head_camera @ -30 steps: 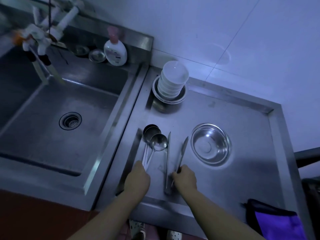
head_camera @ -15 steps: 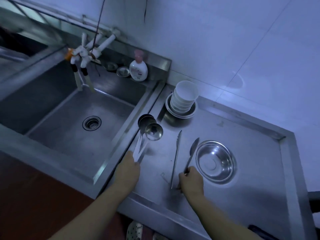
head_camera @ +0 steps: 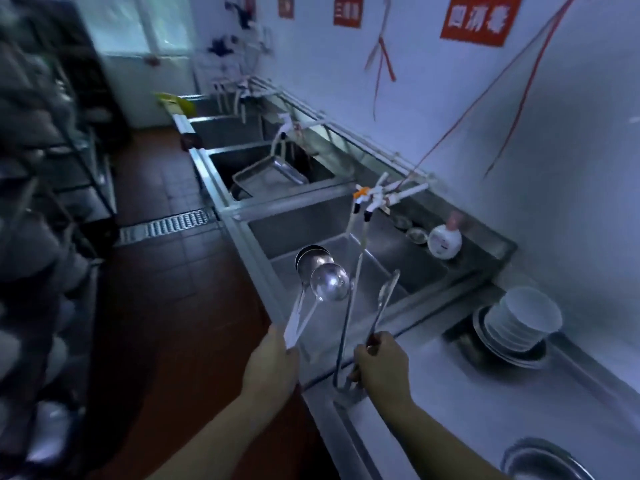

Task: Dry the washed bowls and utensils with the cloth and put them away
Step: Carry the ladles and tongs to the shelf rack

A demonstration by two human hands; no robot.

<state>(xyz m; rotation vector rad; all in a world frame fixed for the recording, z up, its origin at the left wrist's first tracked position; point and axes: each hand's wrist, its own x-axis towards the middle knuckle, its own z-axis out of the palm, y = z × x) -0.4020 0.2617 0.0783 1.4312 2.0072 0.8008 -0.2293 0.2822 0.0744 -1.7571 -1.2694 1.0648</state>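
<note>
While both hands grip, ladles (head_camera: 323, 278) left (head_camera: 272, 365), tongs (head_camera: 382, 299) right (head_camera: 382, 367).

Both bare forearms extend forward from the lower edge of view. The left hand (head_camera: 272, 363) is raised, its fingers curled and gripping. The right hand (head_camera: 382, 368) sits just beside it, slightly lower, its fingers likewise curled and pinching.
</note>
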